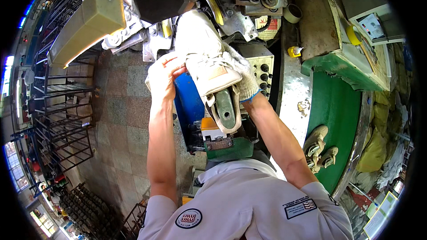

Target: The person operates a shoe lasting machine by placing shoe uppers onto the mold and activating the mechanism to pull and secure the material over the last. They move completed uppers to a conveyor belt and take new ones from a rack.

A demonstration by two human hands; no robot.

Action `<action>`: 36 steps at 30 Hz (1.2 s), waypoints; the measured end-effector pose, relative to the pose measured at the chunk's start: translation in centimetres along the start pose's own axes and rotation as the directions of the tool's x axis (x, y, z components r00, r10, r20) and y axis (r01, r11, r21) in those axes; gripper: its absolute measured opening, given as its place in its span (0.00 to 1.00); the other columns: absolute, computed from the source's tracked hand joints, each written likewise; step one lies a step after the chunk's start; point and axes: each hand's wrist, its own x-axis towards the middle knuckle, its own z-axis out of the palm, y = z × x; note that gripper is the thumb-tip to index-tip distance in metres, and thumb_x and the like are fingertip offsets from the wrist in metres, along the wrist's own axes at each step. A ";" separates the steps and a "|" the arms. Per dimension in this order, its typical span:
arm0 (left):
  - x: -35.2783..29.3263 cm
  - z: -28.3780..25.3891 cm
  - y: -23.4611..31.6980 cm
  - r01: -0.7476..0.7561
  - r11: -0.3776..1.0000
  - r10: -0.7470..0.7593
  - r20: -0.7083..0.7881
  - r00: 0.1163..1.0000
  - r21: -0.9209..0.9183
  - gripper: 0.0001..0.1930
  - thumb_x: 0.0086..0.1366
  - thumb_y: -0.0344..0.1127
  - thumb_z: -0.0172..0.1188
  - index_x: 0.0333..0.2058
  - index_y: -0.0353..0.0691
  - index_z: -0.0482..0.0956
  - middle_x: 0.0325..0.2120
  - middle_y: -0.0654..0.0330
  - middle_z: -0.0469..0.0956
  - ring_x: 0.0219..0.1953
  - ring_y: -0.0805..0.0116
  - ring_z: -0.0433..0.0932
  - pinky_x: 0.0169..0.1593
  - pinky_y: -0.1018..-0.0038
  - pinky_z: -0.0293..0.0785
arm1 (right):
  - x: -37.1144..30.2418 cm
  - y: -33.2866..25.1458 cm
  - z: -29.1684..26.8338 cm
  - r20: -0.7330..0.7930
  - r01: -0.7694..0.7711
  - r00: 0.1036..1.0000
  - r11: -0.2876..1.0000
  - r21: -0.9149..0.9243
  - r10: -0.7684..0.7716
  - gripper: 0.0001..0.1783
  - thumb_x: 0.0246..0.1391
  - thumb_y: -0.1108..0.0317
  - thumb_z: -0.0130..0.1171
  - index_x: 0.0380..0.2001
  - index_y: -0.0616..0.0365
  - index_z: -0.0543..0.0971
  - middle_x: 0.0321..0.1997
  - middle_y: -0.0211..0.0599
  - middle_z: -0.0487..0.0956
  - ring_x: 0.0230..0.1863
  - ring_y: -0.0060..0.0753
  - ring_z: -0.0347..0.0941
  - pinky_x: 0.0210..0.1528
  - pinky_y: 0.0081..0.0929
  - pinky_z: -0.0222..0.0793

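A beige lace-up shoe upper [206,53] sits on a dark green last [225,110], its toe pointing away from me into a machine. The last's heel end with a round hole faces me. My right hand [242,74], in a white knitted glove with a blue cuff, grips the upper's right side; the upper hides most of its fingers. On the left side, my left hand [165,75] has its bare fingers bent against the upper, partly hidden. Below the heel is an orange and white block [212,128] on the machine.
Metal machine arms [231,20] and a yellowish curved cover [91,22] surround the toe. A control box with black knobs [263,69] stands to the right. Further right, beige shoes [316,140] lie on a green surface [331,102]. Metal racks [66,120] stand at left.
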 end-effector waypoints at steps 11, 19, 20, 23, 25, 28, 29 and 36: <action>-3.0 2.4 -4.2 0.106 0.991 -0.121 -0.201 0.972 -0.082 0.17 0.71 0.38 0.60 0.52 0.33 0.79 0.41 0.59 0.83 0.37 0.74 0.81 0.43 0.79 0.78 | 2.2 3.5 -0.4 -0.173 0.054 0.983 0.997 -0.061 -0.064 0.22 0.61 0.62 0.66 0.53 0.64 0.79 0.47 0.35 0.82 0.45 0.24 0.79 0.48 0.23 0.75; -2.7 1.6 -6.8 0.202 0.955 -0.203 0.018 0.979 -0.217 0.20 0.76 0.43 0.53 0.54 0.30 0.75 0.44 0.53 0.83 0.41 0.65 0.85 0.46 0.70 0.83 | 2.5 5.2 0.0 -0.231 0.063 0.971 0.998 0.004 -0.061 0.19 0.63 0.59 0.65 0.47 0.65 0.81 0.42 0.34 0.83 0.42 0.24 0.79 0.45 0.24 0.76; -2.5 1.4 -7.6 0.167 0.943 -0.161 0.045 0.986 -0.287 0.21 0.76 0.43 0.52 0.54 0.30 0.75 0.44 0.53 0.83 0.41 0.65 0.85 0.46 0.70 0.83 | 2.6 5.6 -0.5 -0.246 0.051 0.968 0.998 -0.023 -0.055 0.18 0.63 0.60 0.64 0.47 0.65 0.82 0.43 0.34 0.83 0.42 0.25 0.79 0.46 0.25 0.76; -2.6 1.5 -8.0 0.133 0.940 -0.117 0.068 0.991 -0.314 0.20 0.75 0.42 0.53 0.54 0.29 0.76 0.43 0.54 0.83 0.41 0.66 0.85 0.45 0.71 0.83 | 2.6 5.4 -0.8 -0.233 0.038 0.971 0.999 -0.037 -0.046 0.18 0.63 0.60 0.64 0.47 0.65 0.81 0.43 0.35 0.83 0.42 0.25 0.79 0.46 0.25 0.76; -2.4 1.7 -8.0 0.086 0.962 -0.069 0.074 0.995 -0.260 0.19 0.74 0.40 0.54 0.53 0.29 0.76 0.43 0.54 0.83 0.40 0.67 0.85 0.45 0.71 0.83 | 2.7 5.2 -0.6 -0.241 0.034 0.970 0.999 -0.016 -0.037 0.18 0.63 0.60 0.64 0.46 0.64 0.82 0.43 0.35 0.83 0.42 0.25 0.80 0.45 0.25 0.76; -2.4 2.2 -8.1 0.012 0.985 0.000 0.067 0.998 -0.172 0.17 0.71 0.35 0.58 0.51 0.28 0.78 0.43 0.54 0.83 0.40 0.68 0.84 0.44 0.72 0.82 | 2.8 5.1 -0.9 -0.236 0.050 0.970 0.997 -0.053 -0.061 0.18 0.63 0.59 0.64 0.46 0.64 0.82 0.43 0.35 0.83 0.42 0.24 0.80 0.45 0.25 0.76; -2.6 2.4 -8.0 0.020 0.986 -0.010 0.062 0.998 -0.168 0.17 0.71 0.35 0.58 0.51 0.28 0.78 0.42 0.54 0.83 0.40 0.68 0.84 0.44 0.72 0.82 | 2.7 5.1 -1.1 -0.242 0.044 0.969 0.997 -0.060 -0.058 0.18 0.63 0.58 0.64 0.46 0.64 0.82 0.43 0.35 0.83 0.42 0.24 0.80 0.45 0.25 0.76; -3.0 1.6 -9.0 0.009 0.992 -0.004 0.034 0.999 -0.130 0.24 0.74 0.45 0.56 0.55 0.26 0.75 0.46 0.52 0.83 0.48 0.67 0.82 0.52 0.72 0.76 | 1.9 4.9 -3.1 -0.270 0.168 0.935 0.957 -0.236 -0.231 0.20 0.63 0.58 0.63 0.49 0.65 0.82 0.47 0.37 0.83 0.44 0.26 0.80 0.47 0.25 0.76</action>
